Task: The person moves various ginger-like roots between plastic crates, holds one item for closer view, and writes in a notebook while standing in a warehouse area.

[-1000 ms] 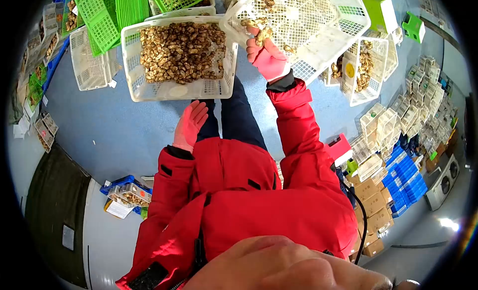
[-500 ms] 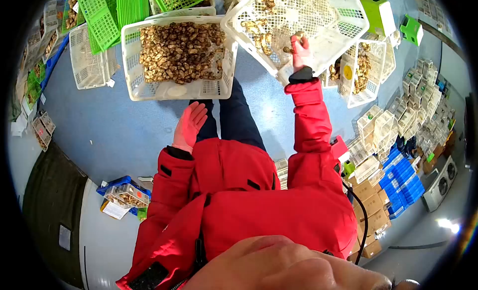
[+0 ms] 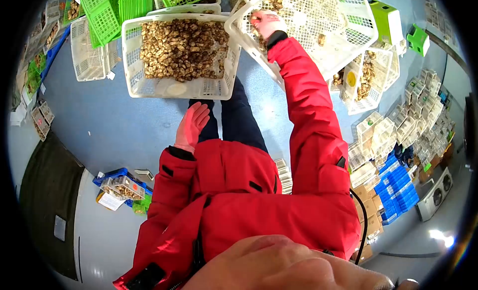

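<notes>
My left hand [image 3: 192, 126] is palm up with its fingers stretched out, below a white basket [image 3: 174, 90]. Many small brown lumpy pieces [image 3: 181, 51] fill much of that basket. To the right, my right hand [image 3: 268, 23] reaches into a second white mesh basket [image 3: 366, 28], which sits tilted, near a few brown pieces [image 3: 275, 2] at its left side. The fingertips of my right hand point down and left; whatever they hold is hidden. One loose brown piece [image 3: 321, 39] lies further right on the mesh.
Green baskets [image 3: 135, 8] are stacked at the top left beside an upright white basket [image 3: 88, 51]. Another white basket with brown pieces [image 3: 366, 80] stands at the right. Further off are blue crates [image 3: 397, 190], cardboard boxes [image 3: 371, 210] and many stacked white baskets [image 3: 381, 135].
My right hand has moved from the lower middle of the right basket to its upper left. A loose piece now shows on the mesh. My left hand has barely moved.
</notes>
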Demonstrator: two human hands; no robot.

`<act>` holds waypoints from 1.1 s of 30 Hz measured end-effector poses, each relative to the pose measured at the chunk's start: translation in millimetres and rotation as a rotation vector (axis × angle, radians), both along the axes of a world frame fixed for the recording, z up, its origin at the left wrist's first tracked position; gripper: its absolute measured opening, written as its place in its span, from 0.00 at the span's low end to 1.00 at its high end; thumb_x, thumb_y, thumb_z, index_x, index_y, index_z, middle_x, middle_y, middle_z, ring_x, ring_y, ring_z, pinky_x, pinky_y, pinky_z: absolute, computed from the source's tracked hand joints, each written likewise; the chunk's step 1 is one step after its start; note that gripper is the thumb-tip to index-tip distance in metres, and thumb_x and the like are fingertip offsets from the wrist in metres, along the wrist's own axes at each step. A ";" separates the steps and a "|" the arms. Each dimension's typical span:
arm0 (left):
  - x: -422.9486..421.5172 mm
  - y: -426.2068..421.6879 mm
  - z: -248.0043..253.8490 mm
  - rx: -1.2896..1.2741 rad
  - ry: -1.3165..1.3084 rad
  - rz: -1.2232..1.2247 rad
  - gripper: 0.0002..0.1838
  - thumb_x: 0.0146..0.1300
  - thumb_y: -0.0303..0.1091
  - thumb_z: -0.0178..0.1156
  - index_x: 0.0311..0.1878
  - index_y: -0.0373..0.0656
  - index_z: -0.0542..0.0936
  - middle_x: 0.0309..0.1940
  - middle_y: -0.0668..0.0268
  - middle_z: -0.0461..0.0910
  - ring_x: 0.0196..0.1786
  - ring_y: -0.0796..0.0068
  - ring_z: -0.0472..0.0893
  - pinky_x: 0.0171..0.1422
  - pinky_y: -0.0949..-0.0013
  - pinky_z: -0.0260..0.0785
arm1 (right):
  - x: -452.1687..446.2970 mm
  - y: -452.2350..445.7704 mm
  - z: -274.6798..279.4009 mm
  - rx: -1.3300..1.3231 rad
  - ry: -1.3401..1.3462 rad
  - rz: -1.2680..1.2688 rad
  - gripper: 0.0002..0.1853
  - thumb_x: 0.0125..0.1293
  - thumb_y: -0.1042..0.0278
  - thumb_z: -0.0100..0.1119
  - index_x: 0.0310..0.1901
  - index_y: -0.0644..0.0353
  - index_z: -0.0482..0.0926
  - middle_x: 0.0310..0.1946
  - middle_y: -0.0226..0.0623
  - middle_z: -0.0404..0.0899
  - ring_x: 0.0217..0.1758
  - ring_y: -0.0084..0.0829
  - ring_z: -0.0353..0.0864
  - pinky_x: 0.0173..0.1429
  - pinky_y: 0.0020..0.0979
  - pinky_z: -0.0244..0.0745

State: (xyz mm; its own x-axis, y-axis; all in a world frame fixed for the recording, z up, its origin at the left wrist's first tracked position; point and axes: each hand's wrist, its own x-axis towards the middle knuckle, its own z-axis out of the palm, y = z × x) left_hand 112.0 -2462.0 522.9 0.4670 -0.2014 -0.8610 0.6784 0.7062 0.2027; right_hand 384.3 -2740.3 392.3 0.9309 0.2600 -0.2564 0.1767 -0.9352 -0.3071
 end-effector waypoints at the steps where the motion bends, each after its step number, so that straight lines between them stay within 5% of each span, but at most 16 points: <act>1: -1.0 -1.0 -2.0 -0.018 0.001 0.010 0.26 0.65 0.45 0.46 0.60 0.38 0.62 0.57 0.55 0.66 0.59 0.64 0.68 0.63 0.65 0.59 | -5.5 -15.9 -10.4 0.452 0.182 -0.292 0.11 0.54 0.65 0.56 0.39 0.57 0.79 0.35 0.34 0.80 0.37 0.28 0.78 0.40 0.27 0.73; 2: -3.4 -1.0 -5.0 -0.036 0.001 0.019 0.25 0.65 0.45 0.46 0.60 0.38 0.62 0.57 0.55 0.66 0.59 0.64 0.68 0.63 0.65 0.59 | -7.6 -28.8 -15.5 0.904 0.365 -0.584 0.12 0.55 0.66 0.56 0.41 0.59 0.78 0.36 0.33 0.80 0.39 0.25 0.78 0.41 0.26 0.72; 4: -3.5 -2.0 -7.4 -0.050 0.011 0.023 0.25 0.65 0.45 0.46 0.60 0.38 0.63 0.57 0.56 0.66 0.59 0.64 0.68 0.63 0.65 0.59 | -16.3 -50.7 18.5 1.639 0.539 -0.676 0.17 0.63 0.68 0.50 0.51 0.67 0.70 0.45 0.39 0.75 0.43 0.29 0.76 0.52 0.27 0.71; 7: -0.3 -2.3 -9.0 -0.055 0.017 0.004 0.25 0.65 0.45 0.46 0.59 0.38 0.63 0.57 0.56 0.67 0.59 0.64 0.68 0.63 0.65 0.59 | -26.7 -44.3 48.1 2.097 0.748 -0.761 0.20 0.66 0.68 0.45 0.58 0.64 0.61 0.52 0.44 0.69 0.54 0.39 0.70 0.59 0.39 0.67; 11: -2.3 0.8 -8.7 -0.080 -0.011 0.003 0.25 0.65 0.45 0.46 0.59 0.38 0.63 0.57 0.56 0.67 0.59 0.63 0.67 0.63 0.64 0.59 | -34.8 -30.1 82.4 2.248 0.793 -0.803 0.18 0.67 0.69 0.44 0.58 0.54 0.63 0.50 0.42 0.69 0.54 0.39 0.70 0.57 0.40 0.69; 18: -3.9 2.1 -7.9 -0.073 -0.020 -0.025 0.25 0.65 0.44 0.46 0.59 0.38 0.63 0.57 0.55 0.66 0.59 0.62 0.67 0.64 0.63 0.58 | -41.1 -19.0 99.9 2.014 0.551 -0.651 0.24 0.63 0.79 0.45 0.61 0.55 0.58 0.51 0.42 0.69 0.53 0.33 0.71 0.55 0.27 0.69; 24: -5.7 4.9 -8.0 -0.078 -0.023 -0.014 0.25 0.65 0.44 0.46 0.59 0.37 0.63 0.57 0.55 0.67 0.59 0.63 0.67 0.64 0.63 0.59 | -50.5 -18.7 103.4 1.876 0.554 -0.650 0.25 0.58 0.74 0.56 0.58 0.60 0.62 0.42 0.43 0.76 0.41 0.28 0.78 0.44 0.26 0.74; 26: -5.5 5.1 -6.2 -0.070 -0.005 -0.010 0.25 0.65 0.44 0.46 0.59 0.37 0.63 0.57 0.55 0.67 0.59 0.63 0.67 0.63 0.64 0.59 | -64.6 -0.2 115.0 1.687 0.527 -0.815 0.24 0.58 0.76 0.55 0.57 0.61 0.62 0.40 0.41 0.77 0.40 0.28 0.78 0.44 0.26 0.73; 28: -6.1 4.4 -6.2 -0.071 0.001 -0.011 0.25 0.65 0.44 0.47 0.59 0.37 0.63 0.57 0.55 0.67 0.59 0.63 0.67 0.63 0.64 0.59 | -90.5 23.9 95.3 1.773 0.557 -0.801 0.26 0.56 0.79 0.54 0.58 0.62 0.62 0.37 0.40 0.77 0.37 0.27 0.77 0.46 0.26 0.72; 29: -6.8 4.3 -7.2 -0.074 -0.001 -0.011 0.25 0.65 0.44 0.47 0.59 0.37 0.63 0.57 0.56 0.67 0.59 0.63 0.67 0.63 0.64 0.59 | -100.8 49.4 116.2 1.581 0.536 -0.781 0.27 0.56 0.77 0.55 0.58 0.64 0.61 0.40 0.40 0.76 0.39 0.26 0.76 0.46 0.26 0.71; 30: -6.8 3.9 -8.6 -0.076 -0.005 -0.011 0.25 0.65 0.44 0.47 0.59 0.37 0.63 0.57 0.56 0.66 0.59 0.63 0.67 0.63 0.65 0.59 | -95.6 65.8 170.1 0.791 0.417 -0.455 0.30 0.56 0.73 0.57 0.60 0.63 0.59 0.46 0.40 0.74 0.46 0.27 0.74 0.50 0.26 0.69; 32: -5.8 3.5 -10.4 -0.060 -0.016 -0.026 0.25 0.65 0.44 0.47 0.59 0.38 0.63 0.57 0.56 0.66 0.59 0.63 0.67 0.63 0.65 0.59 | -129.7 85.2 132.0 1.308 0.686 -0.551 0.32 0.55 0.70 0.59 0.61 0.63 0.59 0.51 0.38 0.72 0.51 0.27 0.71 0.53 0.25 0.67; 33: -6.6 5.4 -9.5 -0.050 -0.018 -0.035 0.25 0.65 0.44 0.47 0.59 0.38 0.63 0.57 0.56 0.66 0.59 0.63 0.67 0.63 0.65 0.59 | -131.6 77.5 121.8 1.276 0.634 -0.588 0.30 0.55 0.70 0.58 0.60 0.63 0.61 0.51 0.37 0.72 0.53 0.27 0.70 0.56 0.25 0.65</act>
